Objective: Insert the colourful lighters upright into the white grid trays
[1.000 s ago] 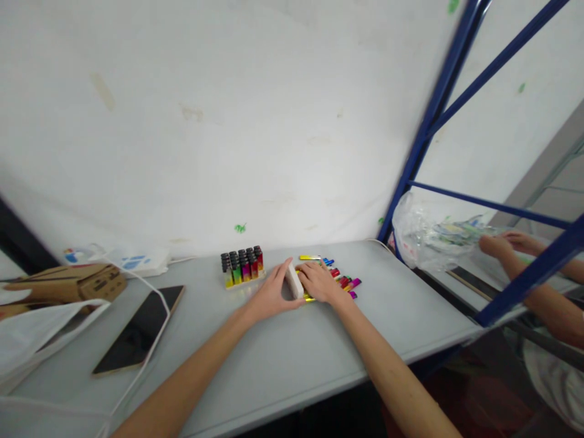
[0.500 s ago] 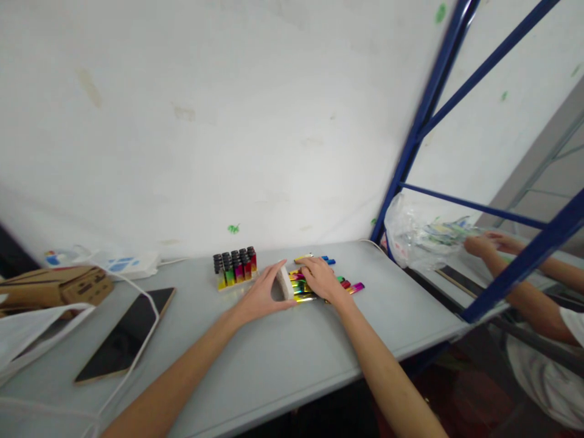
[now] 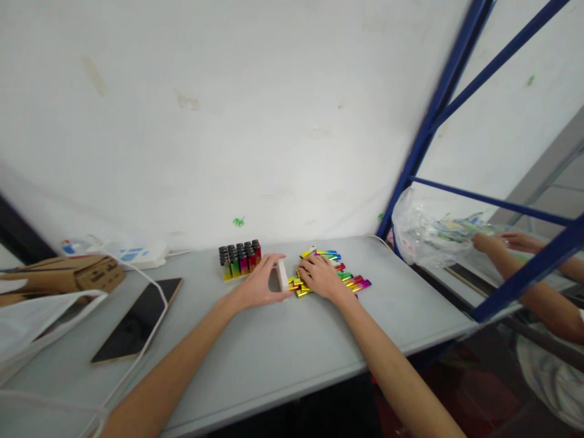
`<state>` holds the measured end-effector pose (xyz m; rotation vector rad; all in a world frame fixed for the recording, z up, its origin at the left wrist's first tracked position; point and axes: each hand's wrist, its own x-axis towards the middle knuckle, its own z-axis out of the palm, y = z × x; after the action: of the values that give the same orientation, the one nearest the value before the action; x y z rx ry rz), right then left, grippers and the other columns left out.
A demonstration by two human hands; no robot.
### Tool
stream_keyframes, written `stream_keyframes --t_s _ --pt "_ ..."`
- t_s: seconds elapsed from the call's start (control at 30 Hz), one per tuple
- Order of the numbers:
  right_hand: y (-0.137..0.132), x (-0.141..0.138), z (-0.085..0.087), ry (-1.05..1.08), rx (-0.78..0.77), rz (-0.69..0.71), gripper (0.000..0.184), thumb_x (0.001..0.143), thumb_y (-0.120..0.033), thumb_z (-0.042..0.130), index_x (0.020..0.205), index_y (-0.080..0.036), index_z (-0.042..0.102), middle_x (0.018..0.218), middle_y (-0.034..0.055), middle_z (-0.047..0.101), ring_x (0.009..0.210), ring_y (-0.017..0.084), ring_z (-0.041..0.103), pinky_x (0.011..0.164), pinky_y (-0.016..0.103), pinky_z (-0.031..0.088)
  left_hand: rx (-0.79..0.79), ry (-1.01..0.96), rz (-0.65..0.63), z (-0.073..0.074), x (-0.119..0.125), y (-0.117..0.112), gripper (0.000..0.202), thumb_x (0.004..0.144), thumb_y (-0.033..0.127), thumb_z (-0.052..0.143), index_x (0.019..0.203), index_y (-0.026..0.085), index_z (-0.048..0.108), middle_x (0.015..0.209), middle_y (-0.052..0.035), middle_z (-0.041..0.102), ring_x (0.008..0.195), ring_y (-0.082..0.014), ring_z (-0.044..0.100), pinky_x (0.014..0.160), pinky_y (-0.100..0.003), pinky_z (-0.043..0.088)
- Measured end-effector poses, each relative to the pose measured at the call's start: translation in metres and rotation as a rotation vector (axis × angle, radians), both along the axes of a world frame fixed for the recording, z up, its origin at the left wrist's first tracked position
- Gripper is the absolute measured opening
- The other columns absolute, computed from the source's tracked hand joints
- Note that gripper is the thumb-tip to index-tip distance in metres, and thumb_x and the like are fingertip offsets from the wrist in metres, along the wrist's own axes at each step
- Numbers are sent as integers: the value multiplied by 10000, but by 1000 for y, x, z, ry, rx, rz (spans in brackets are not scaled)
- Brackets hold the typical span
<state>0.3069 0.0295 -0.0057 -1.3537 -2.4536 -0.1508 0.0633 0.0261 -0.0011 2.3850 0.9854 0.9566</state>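
Note:
My left hand (image 3: 260,286) is closed around a shallow white tray (image 3: 282,275), tipped up on its side with thumb and fingers at opposite edges. Right of it, my right hand (image 3: 322,277) is closed over a pile of shiny, multicoloured lighters (image 3: 360,284), its bent fingers gripping yellow ones at the pile's left side. The palm hides part of the pile. Behind my left hand, a block of upright lighters (image 3: 239,258) with black tops stands in neat rows.
A dark tablet-like device (image 3: 137,319) lies at left under a white cable (image 3: 159,292). Beyond it are a cardboard box (image 3: 77,274) and a white power strip (image 3: 146,255). A blue metal frame (image 3: 415,146) rises at right; past it, another person's hands (image 3: 497,243) work near a plastic bag (image 3: 413,228).
My right hand's fingers have curled in over the yellow lighters, and some lighters have shifted. The white tray is still in my left hand, now more upright. The view has shifted slightly.

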Motion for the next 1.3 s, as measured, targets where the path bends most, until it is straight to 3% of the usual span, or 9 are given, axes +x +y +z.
stream_keyframes --t_s 0.2,0.33,0.47,0.7,1.0,1.17,1.3 --pt "-7 -8 3 126 26 -28 292 1078 -274 440 1232 -208 679 1332 117 673 1286 260 552 1207 550 256 9 -27 -20 0 1 -1 817 757 468 840 1450 256 463 1444 -128 504 1347 -327 561 1163 -492 494" --pt "-14 -28 -6 -4 4 67 294 1058 -280 477 1269 -158 642 1285 156 656 1260 292 558 1211 561 282 20 -35 37 -6 9 -2 848 722 484 871 1444 264 484 1453 -127 519 1384 -350 531 1201 -531 441" --pt "-16 -35 -15 -97 14 33 386 1036 -324 533 1372 -136 557 1329 191 603 1282 339 524 1201 595 296 -13 -62 47 -8 11 -1 864 696 487 901 1430 280 494 1442 -115 532 1402 -347 515 1204 -544 437" --pt "-16 -30 -12 -109 73 -43 340 1091 -325 366 1254 -160 615 1307 193 602 1226 351 525 1136 585 363 -61 -73 -8 -2 8 -2 834 697 434 889 1420 276 503 1450 -116 506 1370 -325 539 1158 -502 511" --pt "-9 -20 -16 -91 78 -75 288 1094 -308 386 1204 -192 627 1254 162 630 1241 321 522 1147 605 353 13 30 51 4 -6 3 765 720 425 858 1389 264 525 1399 -110 515 1268 -308 599 1134 -482 522" --pt "-6 -15 -8 -34 33 -21 298 1093 -265 382 1145 -161 656 1220 166 636 1190 300 537 1102 532 401 56 9 87 5 -5 3 738 755 477 851 1377 274 511 1481 -123 404 1364 -315 532 1170 -468 486" --pt "-9 -15 -5 55 -11 4 311 1071 -413 481 1109 -168 670 1181 148 637 1192 295 535 1113 504 382 141 -75 151 8 0 0 631 733 492 869 1213 249 540 1529 -129 344 1347 -321 541 1096 -457 540"
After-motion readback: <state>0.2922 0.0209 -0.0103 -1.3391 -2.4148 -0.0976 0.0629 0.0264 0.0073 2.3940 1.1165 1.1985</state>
